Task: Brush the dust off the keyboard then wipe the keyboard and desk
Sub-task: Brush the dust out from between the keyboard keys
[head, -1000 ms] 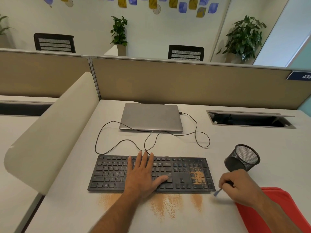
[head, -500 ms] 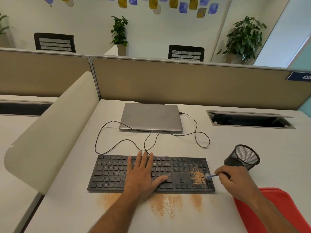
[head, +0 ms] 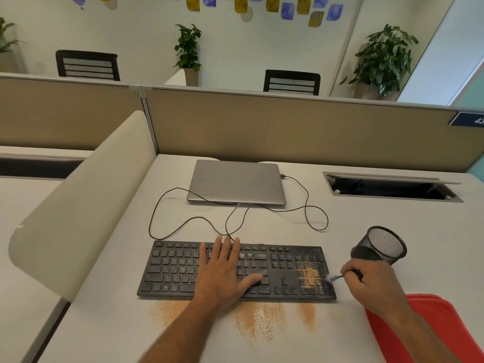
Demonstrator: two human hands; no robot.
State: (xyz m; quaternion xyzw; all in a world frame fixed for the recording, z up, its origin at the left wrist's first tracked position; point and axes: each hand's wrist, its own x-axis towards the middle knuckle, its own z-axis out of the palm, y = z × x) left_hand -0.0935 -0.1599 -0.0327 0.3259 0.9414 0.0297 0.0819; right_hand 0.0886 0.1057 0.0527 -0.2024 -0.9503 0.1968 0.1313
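Right hand (head: 372, 281) grips the brush (head: 336, 277) — tip back at the keyboard's (head: 183, 271) right edge; left hand (head: 225, 271) stays flat.

The right hand (head: 372, 281) swept the brush (head: 335, 277) back onto the keypad.

The keyboard (head: 235, 269) lies near the front of the desk (head: 392, 221), with the closed laptop (head: 235, 182) behind it and a cable (head: 183, 221) looped on the desk between them. The left hand (head: 225, 271) lies flat on the keyboard's middle, while the right hand (head: 372, 281) holds a brush (head: 336, 277) at its right end, where dust (head: 309, 276) sits on the keys. More dust lies on the desk before the keyboard, a mesh cup (head: 379, 244) lies tipped to its right just behind the right hand, and a cloth (head: 429, 326) lies under the right forearm.
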